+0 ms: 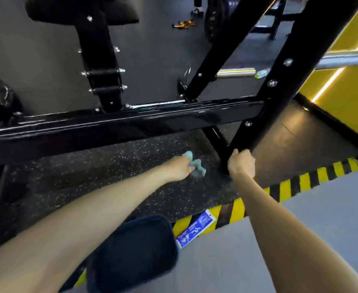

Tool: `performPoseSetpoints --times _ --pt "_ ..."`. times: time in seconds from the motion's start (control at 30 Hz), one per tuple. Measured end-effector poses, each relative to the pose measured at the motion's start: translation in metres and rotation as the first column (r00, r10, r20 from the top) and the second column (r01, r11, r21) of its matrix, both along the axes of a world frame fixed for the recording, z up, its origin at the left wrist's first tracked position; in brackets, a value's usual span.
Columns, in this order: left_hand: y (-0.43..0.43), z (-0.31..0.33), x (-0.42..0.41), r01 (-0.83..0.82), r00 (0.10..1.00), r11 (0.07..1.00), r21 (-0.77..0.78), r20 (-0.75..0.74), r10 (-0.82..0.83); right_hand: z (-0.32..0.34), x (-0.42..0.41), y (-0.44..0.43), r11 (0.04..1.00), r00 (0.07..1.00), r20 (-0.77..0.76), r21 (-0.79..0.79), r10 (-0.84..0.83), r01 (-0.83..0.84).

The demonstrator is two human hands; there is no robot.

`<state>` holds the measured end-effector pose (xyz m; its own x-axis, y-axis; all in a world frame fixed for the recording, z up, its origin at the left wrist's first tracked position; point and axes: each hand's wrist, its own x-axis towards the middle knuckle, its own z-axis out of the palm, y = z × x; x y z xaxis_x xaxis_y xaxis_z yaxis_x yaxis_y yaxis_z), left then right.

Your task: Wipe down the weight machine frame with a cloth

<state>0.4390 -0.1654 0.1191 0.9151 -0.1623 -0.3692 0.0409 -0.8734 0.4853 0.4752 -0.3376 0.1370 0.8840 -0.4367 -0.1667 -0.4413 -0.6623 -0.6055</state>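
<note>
Cloth [196, 166] held low beside the frame post

Left hand [178, 168] has its fingers curled round the bunched teal cloth, just above the speckled rubber floor [89, 176], below the glossy black crossbeam [131, 121]. Right hand [241, 163] grips the foot of the slanted black upright [296, 66], near the yellow-black hazard stripe [305, 182].

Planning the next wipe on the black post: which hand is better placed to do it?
Left hand: it holds the cloth beside the post; the right hand only grips the post.
</note>
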Motion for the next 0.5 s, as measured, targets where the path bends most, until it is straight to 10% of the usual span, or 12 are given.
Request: performPoseSetpoints --times 0.3,0.5 --pt "0.229 -0.063 -0.201 -0.585 0.802 0.804 -0.107 -0.223 0.554 -0.097 -0.143 0.217 0.809 0.718 -0.427 0.060 0.550 -0.584" --pt "0.265 -0.051 -0.311 -0.584 0.747 0.807 -0.089 -0.448 0.491 -0.048 -0.210 0.254 0.612 0.450 -0.614 0.068 0.648 -0.788"
